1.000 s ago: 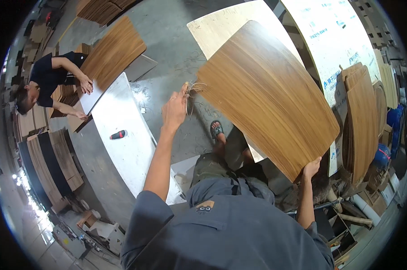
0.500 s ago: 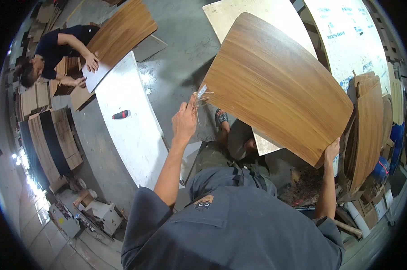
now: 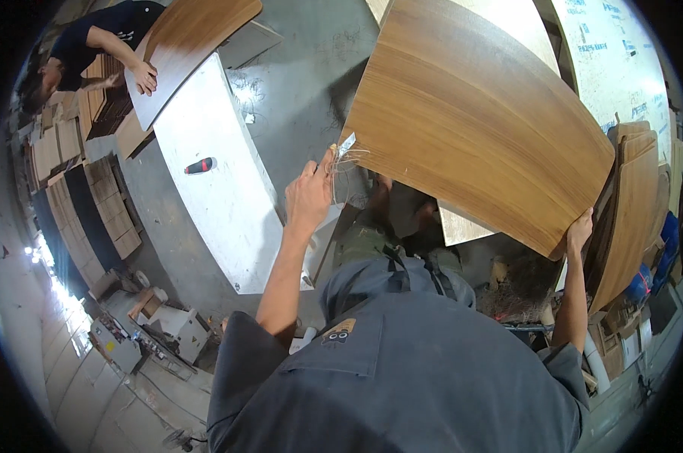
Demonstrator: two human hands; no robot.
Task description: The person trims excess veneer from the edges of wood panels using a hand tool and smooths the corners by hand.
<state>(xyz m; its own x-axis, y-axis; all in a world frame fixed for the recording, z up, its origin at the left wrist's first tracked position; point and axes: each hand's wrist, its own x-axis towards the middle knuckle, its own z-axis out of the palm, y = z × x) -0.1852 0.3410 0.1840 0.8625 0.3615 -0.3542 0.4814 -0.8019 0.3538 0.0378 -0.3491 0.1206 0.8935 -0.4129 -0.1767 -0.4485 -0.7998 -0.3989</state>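
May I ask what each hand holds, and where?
Right hand: wood-grain board, by its right edge near the lower corner. Left hand: small shiny flat piece, by its lower end.

Red-and-black tool [image 3: 198,165] on white bench [image 3: 217,124], brown stacks [image 3: 113,198], grey floor [image 3: 292,94]

Panel [image 3: 477,128] brown, wood-grained; bench [image 3: 213,166] white; shirt [image 3: 432,370] dark grey.

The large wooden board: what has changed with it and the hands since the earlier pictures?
The wooden board has turned counter-clockwise in the view, its right end swinging up with the right hand. No hold was visibly taken or released. The left hand stays by the board's left corner, holding a small silvery piece. The red-and-black object still lies on the white panel.
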